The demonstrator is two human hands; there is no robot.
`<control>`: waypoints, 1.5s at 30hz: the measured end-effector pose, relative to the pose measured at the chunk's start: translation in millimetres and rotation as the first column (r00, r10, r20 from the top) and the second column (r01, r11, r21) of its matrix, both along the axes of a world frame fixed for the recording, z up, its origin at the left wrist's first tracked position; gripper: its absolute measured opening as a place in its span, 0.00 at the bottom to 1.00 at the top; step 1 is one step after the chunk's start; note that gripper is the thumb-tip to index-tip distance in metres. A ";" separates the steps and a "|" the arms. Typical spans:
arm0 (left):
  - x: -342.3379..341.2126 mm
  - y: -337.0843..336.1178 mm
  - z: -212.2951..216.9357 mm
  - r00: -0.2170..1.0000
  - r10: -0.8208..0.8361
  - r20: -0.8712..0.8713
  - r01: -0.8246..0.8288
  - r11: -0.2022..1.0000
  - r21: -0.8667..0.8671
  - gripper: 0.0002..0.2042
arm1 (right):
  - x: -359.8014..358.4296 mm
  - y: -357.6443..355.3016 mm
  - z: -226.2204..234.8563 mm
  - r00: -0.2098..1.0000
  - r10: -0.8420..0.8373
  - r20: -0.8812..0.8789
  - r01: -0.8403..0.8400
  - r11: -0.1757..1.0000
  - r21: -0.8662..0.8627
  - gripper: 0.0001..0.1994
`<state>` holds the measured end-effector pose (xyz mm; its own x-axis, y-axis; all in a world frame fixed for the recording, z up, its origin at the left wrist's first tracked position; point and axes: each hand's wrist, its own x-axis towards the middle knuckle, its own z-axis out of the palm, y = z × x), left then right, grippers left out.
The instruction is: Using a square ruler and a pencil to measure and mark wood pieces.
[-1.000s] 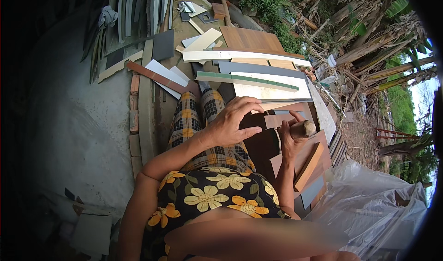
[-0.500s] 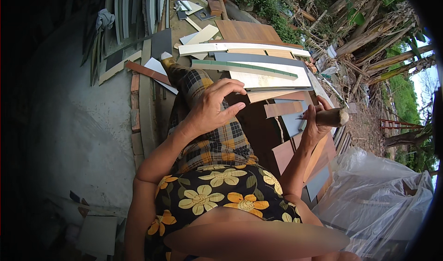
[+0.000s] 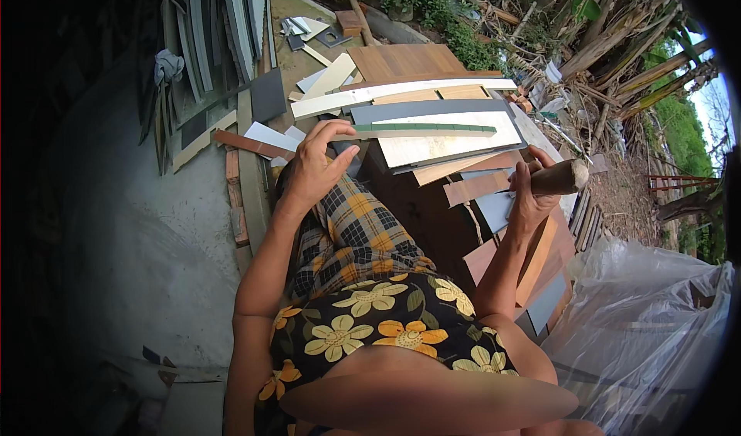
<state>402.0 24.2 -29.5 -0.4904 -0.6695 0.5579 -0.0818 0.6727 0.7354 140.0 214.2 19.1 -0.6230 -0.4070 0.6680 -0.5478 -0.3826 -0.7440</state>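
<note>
My left hand point(image 3: 315, 170) is at the left end of a long narrow strip with a green edge point(image 3: 421, 129). Its fingers are curved with the thumb apart, and whether the fingertips touch the strip I cannot tell. The strip lies across a wide pale board point(image 3: 440, 149) on the pile in front of me. On the right, my right hand point(image 3: 532, 197) is closed round a short, thick wooden handle point(image 3: 561, 179) with a pale worn end. Any working end of it is hidden by the fingers.
A grey plank point(image 3: 432, 112), a white strip point(image 3: 394, 95) and a brown board point(image 3: 405, 62) lie beyond. Brown offcuts point(image 3: 482, 260) lie by my right forearm. Clear plastic sheeting point(image 3: 641, 328) covers something at lower right. Long grey strips point(image 3: 201, 42) lean at upper left, above bricks point(image 3: 238, 224).
My left hand has moved left to the green-edged strip's end. The view has turned slightly, so the boards sit at another slant. My right hand still grips the wooden handle.
</note>
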 end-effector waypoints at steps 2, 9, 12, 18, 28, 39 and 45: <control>-4.1 -13.6 -8.9 0.992 0.083 0.099 -0.079 0.996 -0.041 0.17 | -1.3 -3.5 -0.9 1.000 -0.005 0.013 0.005 1.000 -0.007 0.15; -33.1 -57.7 -50.8 0.832 0.298 0.467 -0.139 0.929 -0.343 0.28 | -16.3 -4.7 -0.1 0.994 -0.103 0.034 0.103 0.994 -0.021 0.16; -36.8 -64.9 -66.1 0.783 0.256 0.567 -0.085 0.947 -0.310 0.29 | -22.6 0.8 -0.6 0.986 -0.143 0.090 0.150 0.986 -0.076 0.16; -39.9 -70.9 -68.3 0.796 0.130 0.591 -0.015 0.981 -0.195 0.24 | -36.3 11.6 -8.7 0.957 -0.258 0.130 0.261 0.965 -0.007 0.14; -65.2 -52.3 -64.7 0.827 -0.206 0.524 0.144 0.977 0.156 0.19 | -41.0 10.0 -21.6 0.916 -0.312 0.252 0.254 0.938 0.238 0.17; -62.6 -48.3 -70.0 0.830 -0.140 0.541 0.090 0.989 0.117 0.20 | -50.2 10.3 -92.2 0.977 -0.126 -0.174 0.213 0.468 0.858 0.18; -61.5 -39.3 -74.0 0.856 -0.107 0.506 0.077 0.994 0.080 0.19 | -93.7 14.3 -158.4 0.856 0.014 -0.517 0.491 0.293 0.820 0.15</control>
<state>340.4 -15.1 -103.5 -0.7565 -0.6296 0.1770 -0.3949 0.6554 0.6438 46.3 228.5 -139.3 -0.6241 -0.7665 0.1515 -0.7780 0.5915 -0.2119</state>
